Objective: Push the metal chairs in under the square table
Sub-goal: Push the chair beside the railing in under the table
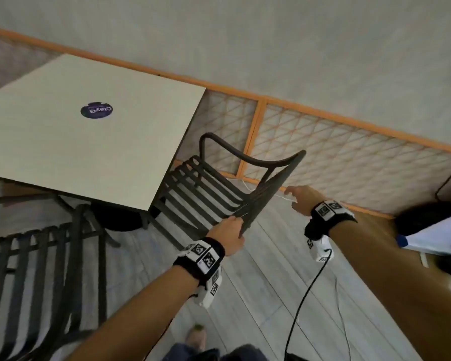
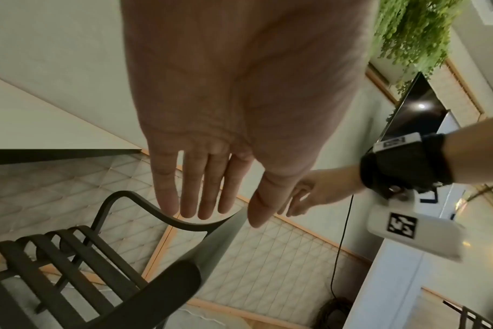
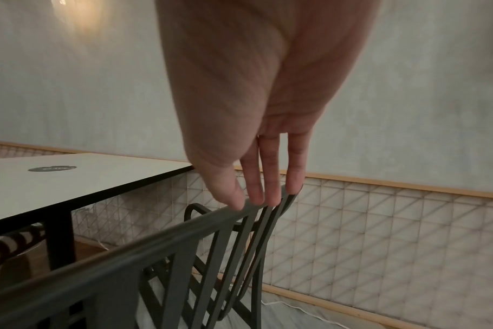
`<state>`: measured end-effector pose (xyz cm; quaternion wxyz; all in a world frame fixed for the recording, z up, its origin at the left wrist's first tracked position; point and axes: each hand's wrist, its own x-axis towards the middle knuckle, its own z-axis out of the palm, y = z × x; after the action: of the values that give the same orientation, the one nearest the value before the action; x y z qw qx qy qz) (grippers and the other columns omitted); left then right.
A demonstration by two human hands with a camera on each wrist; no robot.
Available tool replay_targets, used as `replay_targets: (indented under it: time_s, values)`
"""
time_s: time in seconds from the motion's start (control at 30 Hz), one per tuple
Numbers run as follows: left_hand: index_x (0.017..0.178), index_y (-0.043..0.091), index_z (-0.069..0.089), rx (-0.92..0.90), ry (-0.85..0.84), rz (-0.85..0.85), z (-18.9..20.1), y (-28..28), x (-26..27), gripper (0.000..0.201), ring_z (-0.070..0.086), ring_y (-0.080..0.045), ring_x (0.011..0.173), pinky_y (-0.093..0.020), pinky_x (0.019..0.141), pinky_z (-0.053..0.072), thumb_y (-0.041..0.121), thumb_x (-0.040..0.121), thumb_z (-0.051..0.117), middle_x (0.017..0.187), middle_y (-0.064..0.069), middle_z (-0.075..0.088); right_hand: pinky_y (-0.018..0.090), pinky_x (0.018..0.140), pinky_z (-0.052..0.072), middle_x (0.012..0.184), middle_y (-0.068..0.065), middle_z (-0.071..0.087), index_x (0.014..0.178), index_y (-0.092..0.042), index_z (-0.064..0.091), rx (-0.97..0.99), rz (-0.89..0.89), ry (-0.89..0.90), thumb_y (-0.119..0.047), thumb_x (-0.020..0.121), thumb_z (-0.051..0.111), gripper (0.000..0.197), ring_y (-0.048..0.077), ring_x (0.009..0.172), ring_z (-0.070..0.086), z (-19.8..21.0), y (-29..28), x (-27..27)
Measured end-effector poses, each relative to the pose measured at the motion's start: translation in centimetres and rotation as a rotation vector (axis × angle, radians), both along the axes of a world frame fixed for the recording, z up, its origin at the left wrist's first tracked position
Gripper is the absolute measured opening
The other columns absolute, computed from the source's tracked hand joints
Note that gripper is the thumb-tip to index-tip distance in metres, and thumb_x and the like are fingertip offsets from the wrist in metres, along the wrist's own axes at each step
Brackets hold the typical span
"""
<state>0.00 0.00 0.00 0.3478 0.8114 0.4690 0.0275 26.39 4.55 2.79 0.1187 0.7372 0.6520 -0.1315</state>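
My left hand (image 1: 228, 234) is at the near end of the top rail of the dark slatted metal chair (image 1: 214, 188). In the left wrist view its fingers (image 2: 189, 193) are straight and spread, so it lies flat against the rail and does not grasp it. My right hand (image 1: 301, 201) is just right of the chair back, also released. In the right wrist view its straight fingertips (image 3: 256, 195) rest on the far end of the rail; I cannot tell from the head view whether they press.

The chair stands at the right edge of the pale square table (image 1: 50, 142), with the front of its seat slats just under the tabletop and most of the seat still out. I judge this to be the push on this chair, barely started. The next move calls for both flat hands to drive the back rail leftward, evenly, so the chair slides straight and its curved armrests pass below the tabletop.

A second dark slatted metal chair (image 1: 37, 277) stands at the near left, cut off by the frame edge; how far it is tucked in I cannot tell. The first chair's legs and the table's dark base are largely hidden by the tabletop, so I cannot see whether anything blocks the way. A thin white cord (image 1: 248, 186) lies on the floor beyond the chair, near its far legs.
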Motion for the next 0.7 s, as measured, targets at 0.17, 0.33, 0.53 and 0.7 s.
replay_targets:
  time_s: [0.17, 0.33, 0.53, 0.7]
  values:
    - [0.15, 0.004, 0.012, -0.019, 0.132, -0.01, -3.3, 0.2, 2.6, 0.072, 0.029, -0.029, 0.143, -0.039, 0.119, 0.027, 0.025, 0.094, 0.05, 0.157, -0.015, 0.023, 0.046, 0.089, 0.052, 0.134, 0.013, 0.053, 0.131, -0.017, 0.046, 0.006, 0.097, -0.053, -0.004, 0.083, 0.053, 0.05, 0.032, 0.117, 0.054, -1.0, 5.8, 3.7]
    - [0.152, 0.007, 0.002, -0.023, 0.16, 0.109, -5.9, 1.4, 5.6, 0.076, 0.02, -0.027, 0.147, -0.035, 0.122, 0.019, 0.023, 0.095, 0.049, 0.16, -0.013, 0.015, 0.046, 0.088, 0.051, 0.131, 0.011, 0.051, 0.132, -0.02, 0.044, -0.015, 0.291, -0.149, -0.004, 0.08, 0.061, 0.057, 0.033, 0.116, 0.052, -3.7, 11.8, 8.3]
    - [0.137, 0.02, 0.044, -0.264, 0.01, 0.377, -5.7, 4.8, 8.8, 0.047, 0.059, -0.02, 0.081, -0.031, 0.078, 0.05, 0.012, 0.091, 0.046, 0.107, -0.008, 0.063, 0.047, 0.099, 0.039, 0.113, -0.002, 0.065, 0.112, -0.036, 0.057, -0.086, 0.593, -0.203, -0.03, 0.082, 0.064, 0.032, 0.024, 0.112, 0.056, -6.2, 18.3, 12.5]
    - [0.133, 0.026, 0.049, -0.303, 0.003, 0.481, -4.8, 4.8, 10.2, 0.039, 0.056, -0.012, 0.078, -0.032, 0.082, 0.052, 0.02, 0.095, 0.046, 0.093, 0.005, 0.057, 0.033, 0.082, 0.045, 0.104, -0.002, 0.07, 0.109, -0.033, 0.062, -0.13, 0.752, -0.063, -0.018, 0.089, 0.054, 0.026, 0.022, 0.097, 0.063, -7.2, 21.2, 14.9]
